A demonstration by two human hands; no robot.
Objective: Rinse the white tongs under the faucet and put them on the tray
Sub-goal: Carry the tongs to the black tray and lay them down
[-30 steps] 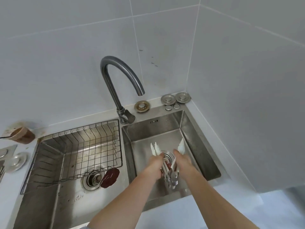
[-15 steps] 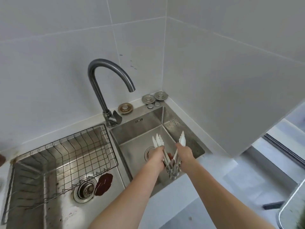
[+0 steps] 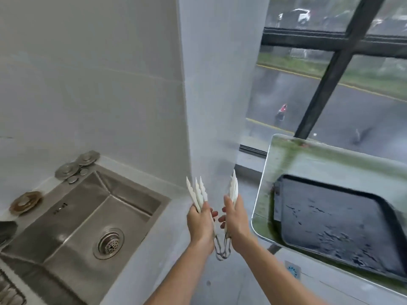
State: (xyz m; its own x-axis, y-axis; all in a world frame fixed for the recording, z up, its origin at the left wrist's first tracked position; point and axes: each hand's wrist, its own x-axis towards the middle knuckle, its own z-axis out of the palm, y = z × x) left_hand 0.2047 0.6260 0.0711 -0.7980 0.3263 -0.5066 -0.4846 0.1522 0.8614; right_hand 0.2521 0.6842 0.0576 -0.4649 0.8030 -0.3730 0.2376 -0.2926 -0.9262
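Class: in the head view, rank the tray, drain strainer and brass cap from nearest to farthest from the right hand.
1. Tray, just right of the right hand.
2. Drain strainer, down to the left.
3. Brass cap, far left.

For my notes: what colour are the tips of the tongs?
The tongs have white tips; the head view shows them best.

Matt wht plastic tongs, brushed s/s sink; glossy metal tray
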